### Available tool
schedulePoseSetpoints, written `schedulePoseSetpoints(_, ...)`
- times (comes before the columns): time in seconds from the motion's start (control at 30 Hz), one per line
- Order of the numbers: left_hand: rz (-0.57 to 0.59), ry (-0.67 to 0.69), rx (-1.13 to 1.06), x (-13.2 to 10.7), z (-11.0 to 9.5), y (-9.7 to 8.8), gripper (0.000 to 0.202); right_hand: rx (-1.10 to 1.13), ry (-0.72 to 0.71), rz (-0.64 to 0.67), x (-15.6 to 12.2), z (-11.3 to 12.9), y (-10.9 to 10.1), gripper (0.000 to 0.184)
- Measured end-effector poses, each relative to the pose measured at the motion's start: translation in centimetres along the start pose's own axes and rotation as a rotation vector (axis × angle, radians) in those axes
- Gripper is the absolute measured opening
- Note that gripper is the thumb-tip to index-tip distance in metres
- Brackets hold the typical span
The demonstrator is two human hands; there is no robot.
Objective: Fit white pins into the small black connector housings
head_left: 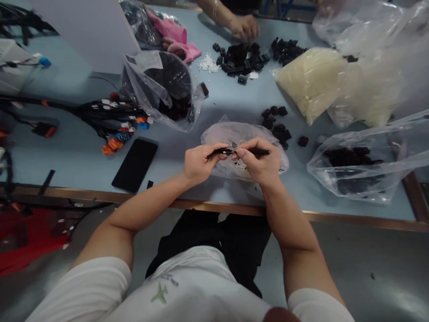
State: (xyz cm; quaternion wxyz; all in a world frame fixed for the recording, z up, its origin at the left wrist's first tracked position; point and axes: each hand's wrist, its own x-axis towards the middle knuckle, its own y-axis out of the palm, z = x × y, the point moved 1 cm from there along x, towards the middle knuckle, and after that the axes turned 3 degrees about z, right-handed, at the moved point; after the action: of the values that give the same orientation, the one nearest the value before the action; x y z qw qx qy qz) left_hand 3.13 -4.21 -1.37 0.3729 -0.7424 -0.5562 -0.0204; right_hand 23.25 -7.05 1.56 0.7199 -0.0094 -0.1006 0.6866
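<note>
Left hand (201, 163) and right hand (264, 162) pinch a slim black object (226, 151) between them.

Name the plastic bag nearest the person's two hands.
The clear bag holding small white pieces, partly covered by the left hand and right hand; the other bags lie farther out.

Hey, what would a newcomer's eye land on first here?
Probably the person's left hand and right hand at the center, holding a slim black object over a clear plastic bag. Then perhaps the plump pale-yellow bag at upper right, and the bright pink fabric left of center near the top.
</note>
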Motion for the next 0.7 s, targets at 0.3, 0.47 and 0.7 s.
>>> schedulePoseSetpoints(0.3, -0.03, 0.048, 0.025, -0.08, -0.3, 0.07, 0.029, -0.067, -0.062, -0.001, -0.3, 0.54, 0.16, 0.014)
schedulePoseSetpoints(0.47, -0.022, 0.071, 0.085, -0.26, -0.22, 0.11, 0.03, -0.14, -0.151, 0.003, -0.62, 0.21, 0.3, 0.012)
schedulePoseSetpoints(0.7, -0.002, 0.016, 0.035, 0.06, 0.0, 0.0, 0.031, -0.081, -0.146, -0.01, -0.42, 0.04, 0.17, 0.015)
